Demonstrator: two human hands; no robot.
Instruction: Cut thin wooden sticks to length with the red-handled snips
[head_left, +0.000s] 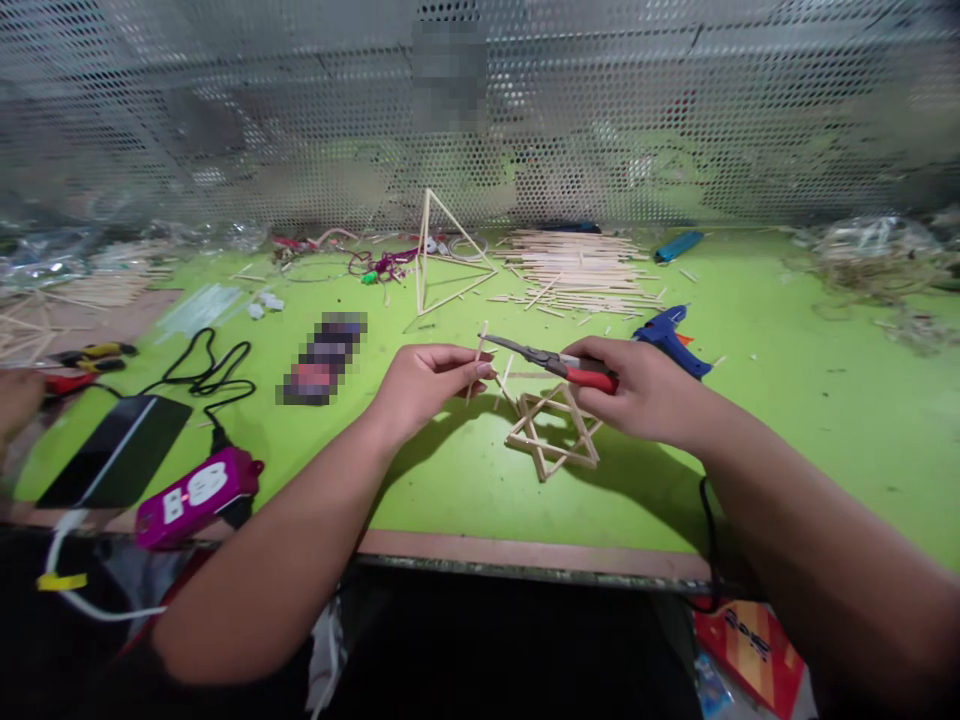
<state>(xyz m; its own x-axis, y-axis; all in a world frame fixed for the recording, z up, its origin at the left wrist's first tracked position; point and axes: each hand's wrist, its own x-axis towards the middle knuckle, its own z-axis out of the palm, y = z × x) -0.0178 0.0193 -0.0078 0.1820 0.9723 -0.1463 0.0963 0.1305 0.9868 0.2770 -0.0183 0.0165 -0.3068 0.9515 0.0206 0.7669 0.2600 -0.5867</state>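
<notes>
Left hand (424, 385) pinched thin wooden stick (477, 365) between fingertips. Right hand (637, 390) curled shut around red-handled pliers (570, 365), tips just beside stick. Stick-built star (551, 435) lay on green table (787, 450) below hands.

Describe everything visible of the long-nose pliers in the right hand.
The long-nose pliers have slim grey metal jaws tapering to a point and red-sleeved handles. They hang above the green table, gripped by the right hand, the handles running into the palm. The tips point left toward a thin wooden stick held by the left hand; whether they touch it cannot be told.
</notes>
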